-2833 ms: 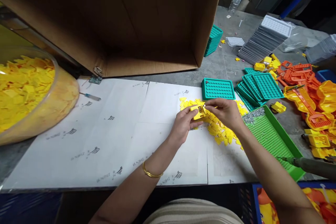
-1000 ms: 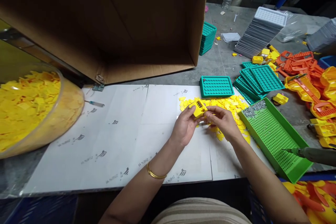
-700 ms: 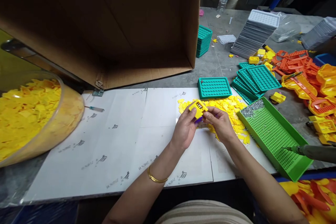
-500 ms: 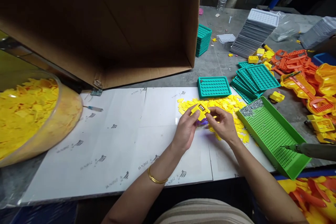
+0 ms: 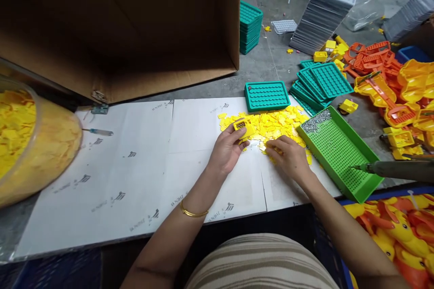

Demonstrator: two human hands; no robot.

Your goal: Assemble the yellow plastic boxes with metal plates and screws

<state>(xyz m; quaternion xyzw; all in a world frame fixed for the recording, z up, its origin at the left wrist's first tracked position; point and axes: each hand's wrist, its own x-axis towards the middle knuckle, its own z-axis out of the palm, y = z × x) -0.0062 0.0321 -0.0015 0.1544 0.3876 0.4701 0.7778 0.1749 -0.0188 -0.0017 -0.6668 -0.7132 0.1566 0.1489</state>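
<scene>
My left hand (image 5: 225, 148) is closed on a small yellow battery box (image 5: 244, 129), held tilted above the tabletop. Round silver cells show in its opening. A loose pile of flat yellow plastic pieces (image 5: 271, 124) lies just beyond both hands. At the near edge of that pile is my right hand (image 5: 288, 156), its fingers curled together and pointing down at the pieces; what is between the fingertips is hidden. Behind the pile stands a green tray with ridged rows (image 5: 267, 95), and a dark round bit rests in its corner.
To the right, a light-green basket (image 5: 352, 176) holds small metal screws (image 5: 317, 122), with a power screwdriver (image 5: 393, 169) over it. A large cardboard box (image 5: 169, 83) and a tub of yellow pieces (image 5: 56, 144) stand left. Green trays (image 5: 332, 82) and orange parts (image 5: 373, 58) lie back right.
My right hand has left the yellow battery box and moved down to the pile. My left hand keeps the box, now turned differently. The whole view has shifted slightly down and right.
</scene>
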